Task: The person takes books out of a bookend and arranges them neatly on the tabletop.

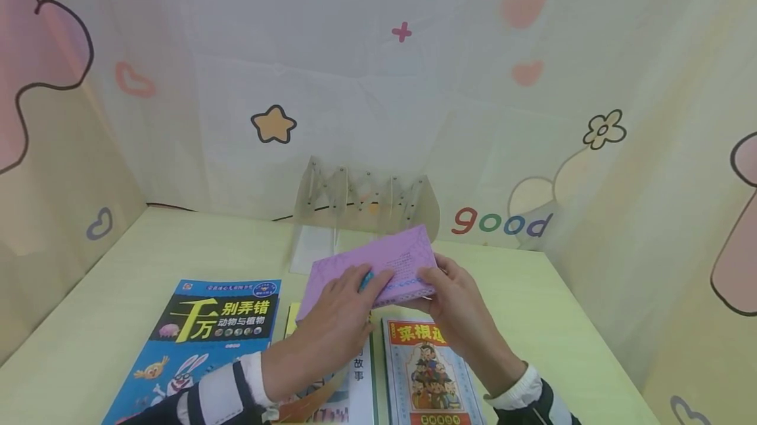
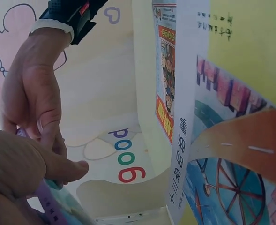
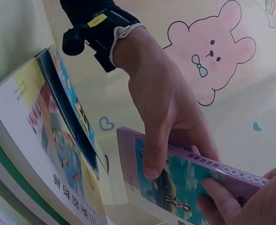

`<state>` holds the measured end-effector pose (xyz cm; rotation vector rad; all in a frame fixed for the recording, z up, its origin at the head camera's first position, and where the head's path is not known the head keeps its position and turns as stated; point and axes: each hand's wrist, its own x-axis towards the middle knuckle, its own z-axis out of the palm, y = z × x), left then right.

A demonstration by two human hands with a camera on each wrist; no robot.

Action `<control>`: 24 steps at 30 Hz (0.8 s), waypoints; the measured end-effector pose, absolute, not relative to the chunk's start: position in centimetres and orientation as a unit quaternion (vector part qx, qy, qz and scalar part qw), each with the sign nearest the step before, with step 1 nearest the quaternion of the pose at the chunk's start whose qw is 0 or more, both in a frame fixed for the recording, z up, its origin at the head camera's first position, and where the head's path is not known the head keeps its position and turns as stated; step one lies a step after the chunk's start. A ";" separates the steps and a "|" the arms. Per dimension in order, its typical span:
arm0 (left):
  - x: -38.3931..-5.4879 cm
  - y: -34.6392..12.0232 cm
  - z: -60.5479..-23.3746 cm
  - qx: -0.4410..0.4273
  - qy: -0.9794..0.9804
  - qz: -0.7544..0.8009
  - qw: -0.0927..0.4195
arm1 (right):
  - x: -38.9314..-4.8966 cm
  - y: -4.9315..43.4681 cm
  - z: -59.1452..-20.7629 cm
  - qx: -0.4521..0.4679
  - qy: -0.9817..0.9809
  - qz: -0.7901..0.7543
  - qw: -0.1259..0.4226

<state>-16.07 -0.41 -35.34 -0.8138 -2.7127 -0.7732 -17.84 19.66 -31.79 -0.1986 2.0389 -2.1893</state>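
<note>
A purple book [image 1: 378, 261] is raised over the table, tilted, its printed purple side facing the head camera. My left hand [image 1: 331, 323] grips it from the left, fingers lying over the purple side. On the opposite end my right hand [image 1: 464, 303] pinches the book, thumb on top and fingers beneath. In the right wrist view, a teal illustrated cover [image 3: 187, 187] shows on the book's other side, with the left thumb pressed on it. Below the hands lies a thick yellow-and-white book [image 1: 361, 385], partly hidden by my left forearm.
A blue book [image 1: 204, 346] lies at the left on the pale table [image 1: 568, 346]. At the right is a red-and-blue book [image 1: 434, 372], partly behind my right wrist. A clear folding book stand [image 1: 316, 195] stands at the back against the patterned curtain [image 1: 331, 37].
</note>
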 end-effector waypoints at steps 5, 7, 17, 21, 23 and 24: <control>-16.3 -0.3 -35.8 -0.272 -0.918 -0.251 0.141 | -17.9 19.1 -31.7 -0.080 0.661 -0.741 0.086; -16.3 -0.3 -36.0 -0.268 -0.919 -0.247 0.151 | -17.9 18.9 -31.7 -0.082 0.653 -0.747 0.091; -16.4 -0.6 -36.5 -0.262 -0.911 -0.239 0.212 | -17.5 18.4 -31.5 -0.094 0.632 -0.763 0.097; -16.7 -0.9 -36.3 -0.271 -0.901 -0.238 0.240 | -17.2 18.4 -31.2 -0.115 0.613 -0.774 0.106; -16.9 -1.1 -36.1 -0.272 -0.898 -0.240 0.250 | -17.1 18.4 -31.1 -0.123 0.606 -0.778 0.109; -16.9 -1.2 -36.0 -0.271 -0.897 -0.240 0.252 | -17.0 18.4 -30.9 -0.122 0.604 -0.780 0.110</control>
